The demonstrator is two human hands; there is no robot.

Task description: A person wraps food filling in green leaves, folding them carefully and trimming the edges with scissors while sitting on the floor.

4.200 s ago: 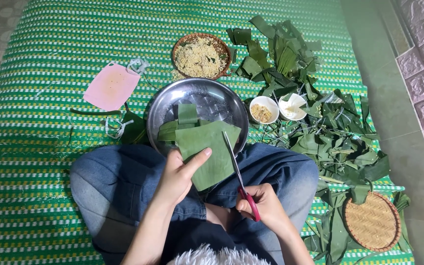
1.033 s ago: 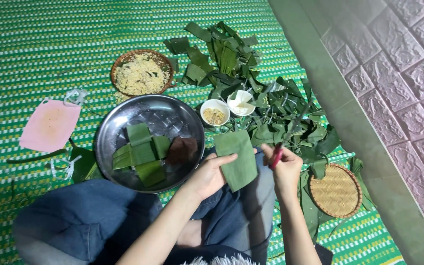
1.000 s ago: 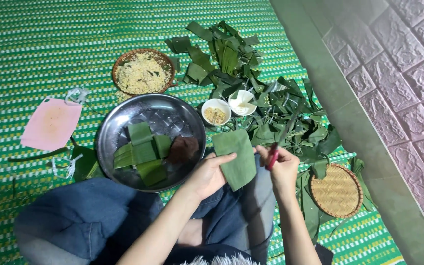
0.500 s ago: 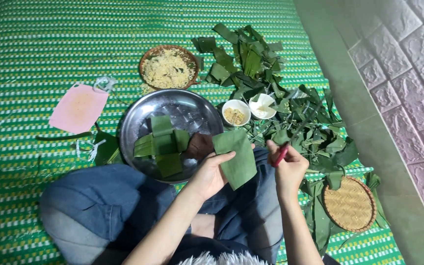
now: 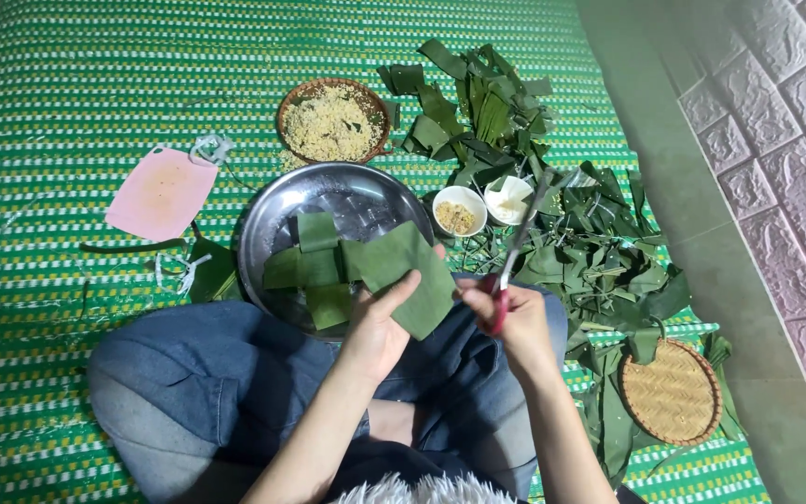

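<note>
Head camera looks down on a person sitting cross-legged in blue jeans on a green woven mat (image 5: 67, 84). Left hand (image 5: 380, 322) has its grip clamped on a cut piece of green leaf (image 5: 410, 278), thumb on top and fingers beneath, holding it over the lap at the near rim of a round steel tray (image 5: 263, 215). Right hand (image 5: 520, 322) has its grip closed around the red handles of a pair of scissors (image 5: 513, 254), whose blades point up and away toward the leaf pile; the blades lie close together, just beside the leaf piece's right edge without clearly touching it.

Inside the tray lie several folded green leaf squares (image 5: 314, 266), overlapping one another. Beyond the tray sits a brown woven basket of pale yellow grains (image 5: 331, 121). To the tray's right stand two small white bowls, one with yellowish filling (image 5: 458, 213) and one holding something white (image 5: 509, 199), touching each other. A loose heap of dark green leaf strips (image 5: 552, 187) spreads from the far side down along the person's right knee. A flat round woven lid (image 5: 671, 392) rests near the mat's right edge, partly on leaves. A pink rectangular cloth (image 5: 160, 191) lies left of the tray, with bits of white string (image 5: 209, 147) at its corner.
</note>
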